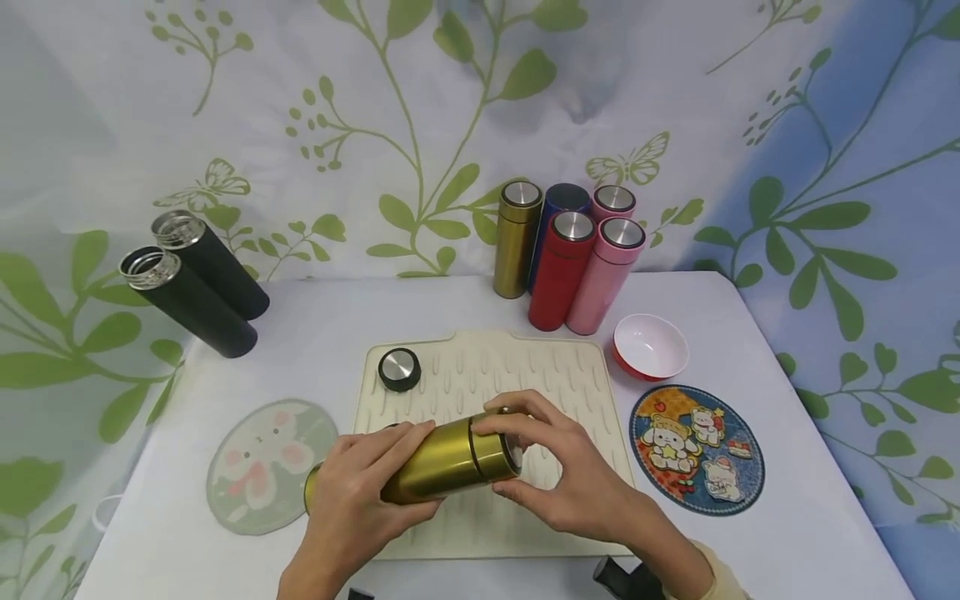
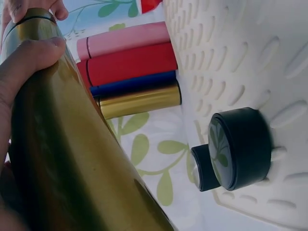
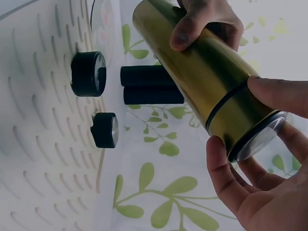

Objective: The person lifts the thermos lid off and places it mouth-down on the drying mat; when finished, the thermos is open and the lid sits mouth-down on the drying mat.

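A gold thermos (image 1: pixel 438 462) is held tilted above the cream ridged mat (image 1: pixel 480 367), its capped end toward the right. My left hand (image 1: pixel 360 492) grips the body from the left side, thumb along the near side. With thumb and fingers, my right hand (image 1: pixel 573 475) pinches the gold cap (image 3: pixel 240 118), whose steel top faces the right palm. The cap sits on the body with a dark ring at the joint. On the mat stands a black lid (image 1: pixel 399 369) with a steel top. A second black lid (image 2: pixel 243 147) shows in the wrist views; in the head view the left hand mostly hides it.
Two black thermoses (image 1: pixel 198 304) without lids stand at the back left. Several capped gold, blue, red and pink thermoses (image 1: pixel 558 271) cluster at the back. A red-and-white bowl (image 1: pixel 651 346) and a cartoon coaster (image 1: pixel 697 450) lie right, a pale rabbit coaster (image 1: pixel 270 462) left.
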Demonstrator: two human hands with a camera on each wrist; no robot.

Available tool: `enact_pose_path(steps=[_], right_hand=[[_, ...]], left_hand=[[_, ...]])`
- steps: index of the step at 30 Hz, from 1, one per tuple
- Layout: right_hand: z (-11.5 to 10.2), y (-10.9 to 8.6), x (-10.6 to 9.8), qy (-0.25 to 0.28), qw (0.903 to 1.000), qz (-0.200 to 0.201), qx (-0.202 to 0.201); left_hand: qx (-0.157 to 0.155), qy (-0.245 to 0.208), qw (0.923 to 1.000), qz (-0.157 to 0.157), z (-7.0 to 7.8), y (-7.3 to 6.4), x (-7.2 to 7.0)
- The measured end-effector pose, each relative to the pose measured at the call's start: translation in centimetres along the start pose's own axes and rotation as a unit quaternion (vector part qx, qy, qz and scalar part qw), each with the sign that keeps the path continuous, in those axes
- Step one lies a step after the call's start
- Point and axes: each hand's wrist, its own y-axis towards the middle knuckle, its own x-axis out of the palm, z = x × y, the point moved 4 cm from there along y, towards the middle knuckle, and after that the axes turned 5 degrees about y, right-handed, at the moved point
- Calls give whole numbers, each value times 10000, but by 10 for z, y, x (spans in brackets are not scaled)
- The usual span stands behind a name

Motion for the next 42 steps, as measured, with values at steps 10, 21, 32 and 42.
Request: enact_pose_path(steps=[10, 21, 32, 42], right_hand=[[19, -3, 4, -187, 9822, 102, 1869], [14, -1, 3, 28, 9923, -69, 1232], [14, 2, -1, 244, 9929, 376, 1104], [19, 3, 2, -76, 9767, 339, 2118]], left_hand=[[38, 244, 9993, -273, 4, -4, 7], [-84, 97, 9993, -339, 1, -2, 6], [-237, 14, 9989, -409, -3, 4, 3], [-110, 104, 9984, -549, 3, -1, 10]])
